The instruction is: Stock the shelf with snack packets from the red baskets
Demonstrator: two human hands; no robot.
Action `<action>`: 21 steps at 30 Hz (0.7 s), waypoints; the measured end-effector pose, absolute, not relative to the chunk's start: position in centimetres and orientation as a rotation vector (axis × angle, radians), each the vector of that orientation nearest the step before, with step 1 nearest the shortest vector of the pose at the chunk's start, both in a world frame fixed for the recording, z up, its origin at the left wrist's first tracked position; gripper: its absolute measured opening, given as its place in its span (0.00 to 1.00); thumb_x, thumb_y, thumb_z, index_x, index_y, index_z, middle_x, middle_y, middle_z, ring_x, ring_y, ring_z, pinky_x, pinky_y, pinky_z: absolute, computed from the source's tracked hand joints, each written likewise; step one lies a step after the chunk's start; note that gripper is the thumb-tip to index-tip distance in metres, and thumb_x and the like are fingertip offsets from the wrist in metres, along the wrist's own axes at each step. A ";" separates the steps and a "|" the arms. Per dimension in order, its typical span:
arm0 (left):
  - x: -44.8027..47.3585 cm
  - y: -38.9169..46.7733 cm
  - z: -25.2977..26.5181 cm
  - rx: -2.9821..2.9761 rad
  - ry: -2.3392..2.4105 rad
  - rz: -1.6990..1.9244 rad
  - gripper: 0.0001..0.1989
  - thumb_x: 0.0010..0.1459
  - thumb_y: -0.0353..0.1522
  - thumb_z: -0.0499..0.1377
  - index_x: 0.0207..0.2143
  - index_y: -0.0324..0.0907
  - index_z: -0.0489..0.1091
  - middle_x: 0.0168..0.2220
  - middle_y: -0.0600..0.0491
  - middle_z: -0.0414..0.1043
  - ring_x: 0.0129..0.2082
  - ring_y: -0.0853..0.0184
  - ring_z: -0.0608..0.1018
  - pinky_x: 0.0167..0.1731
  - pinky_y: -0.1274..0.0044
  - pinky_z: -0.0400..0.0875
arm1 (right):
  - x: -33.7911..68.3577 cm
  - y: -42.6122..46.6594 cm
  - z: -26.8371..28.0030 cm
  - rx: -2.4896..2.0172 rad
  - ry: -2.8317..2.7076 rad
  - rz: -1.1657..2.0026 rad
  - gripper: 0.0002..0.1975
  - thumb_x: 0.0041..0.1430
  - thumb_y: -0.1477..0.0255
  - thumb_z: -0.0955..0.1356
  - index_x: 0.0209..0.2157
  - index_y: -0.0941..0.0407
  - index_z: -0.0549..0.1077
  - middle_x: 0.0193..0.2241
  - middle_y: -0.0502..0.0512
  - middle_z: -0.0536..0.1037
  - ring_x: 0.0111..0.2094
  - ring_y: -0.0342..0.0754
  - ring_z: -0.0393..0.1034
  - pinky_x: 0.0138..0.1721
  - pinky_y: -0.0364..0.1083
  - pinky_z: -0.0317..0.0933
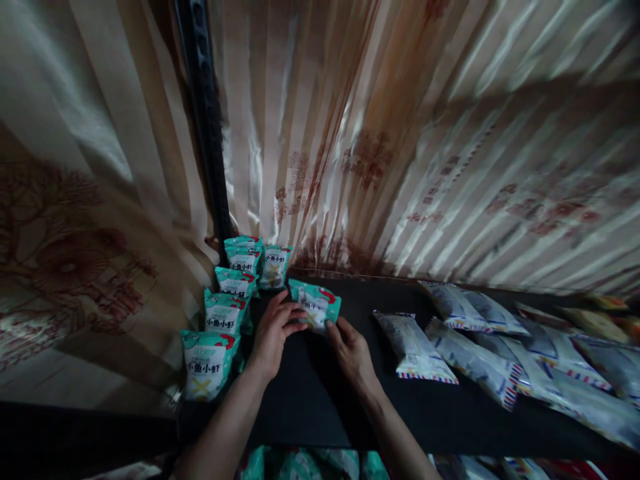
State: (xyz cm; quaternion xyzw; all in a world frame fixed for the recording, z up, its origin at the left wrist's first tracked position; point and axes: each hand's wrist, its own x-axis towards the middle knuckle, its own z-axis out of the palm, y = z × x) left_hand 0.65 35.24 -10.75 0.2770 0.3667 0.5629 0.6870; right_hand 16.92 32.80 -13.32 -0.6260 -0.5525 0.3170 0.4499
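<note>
A teal and white snack bag (pixel 314 308) is held upright, slightly tilted, over the black shelf (pixel 305 393). My right hand (pixel 351 352) pinches its lower right corner between thumb and fingers. On the other side, the fingers of my left hand (pixel 277 331) close on the bag's left edge and lower front. Matching teal bags stand in a row along the shelf's left side, the nearest bag (pixel 209 365) at the front. One more teal bag (pixel 274 267) stands at the back, beside the row's far end.
Clear-and-white packets (pixel 414 347) with striped ends lie on the right of the shelf, several overlapping. A black perforated post (pixel 207 113) rises at the back left corner. Patterned curtains (pixel 320 133) hang behind and to the left. More teal bags (pixel 300 465) show below the front edge.
</note>
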 end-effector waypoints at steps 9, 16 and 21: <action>1.4 35.6 -14.5 1.475 1.307 1.481 0.20 0.54 0.27 0.51 0.51 0.44 0.63 0.59 0.44 0.56 0.59 0.58 0.63 0.38 0.73 0.76 | 13.2 39.8 -15.3 -1.480 -1.223 0.919 0.22 0.52 0.52 0.63 0.32 0.57 0.72 0.26 0.52 0.76 0.26 0.47 0.67 0.25 0.43 0.62; 1.0 36.2 -15.6 1.541 1.505 1.375 0.20 0.53 0.25 0.51 0.50 0.41 0.65 0.60 0.42 0.56 0.60 0.56 0.62 0.43 0.68 0.76 | 11.2 41.8 -15.6 -1.561 -1.404 0.766 0.19 0.54 0.55 0.60 0.29 0.56 0.71 0.23 0.51 0.74 0.24 0.46 0.66 0.27 0.43 0.59; 0.7 36.1 -15.7 1.560 1.567 1.342 0.22 0.51 0.24 0.52 0.49 0.42 0.66 0.60 0.45 0.58 0.61 0.57 0.62 0.51 0.65 0.71 | 10.8 41.5 -15.2 -1.750 -1.455 0.600 0.18 0.56 0.56 0.61 0.36 0.53 0.73 0.28 0.52 0.76 0.28 0.48 0.70 0.29 0.44 0.60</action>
